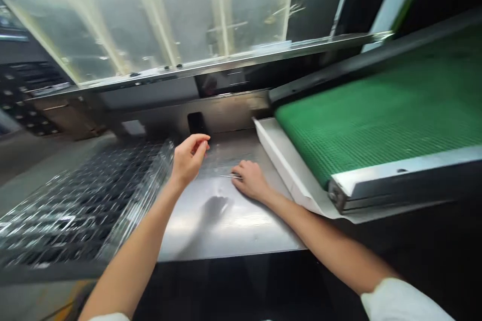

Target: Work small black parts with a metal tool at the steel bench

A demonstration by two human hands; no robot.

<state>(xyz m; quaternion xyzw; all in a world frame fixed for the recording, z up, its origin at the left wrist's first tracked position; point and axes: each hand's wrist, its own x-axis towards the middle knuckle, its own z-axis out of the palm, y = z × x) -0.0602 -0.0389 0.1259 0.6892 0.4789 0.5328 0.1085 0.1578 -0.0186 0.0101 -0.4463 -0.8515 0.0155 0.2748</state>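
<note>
My right hand (251, 180) lies palm down on the steel table (226, 220), fingers pressing a thin clear strip (230, 176) whose long axis runs left to right. My left hand (188, 156) hovers above, fingers loosely curled, holding nothing I can make out. Clear plastic trays (83, 200) are stacked left; a green conveyor belt (376, 105) runs right.

The one view came from a camera worn on the person's head. It looked forward and steeply down from close above a steel worktop (226, 220), with both forearms reaching in from the bottom edge. It was tilted, so the green conveyor belt (376, 105) slanted up on the right and a glass guard (169, 15) filled the top.
</note>
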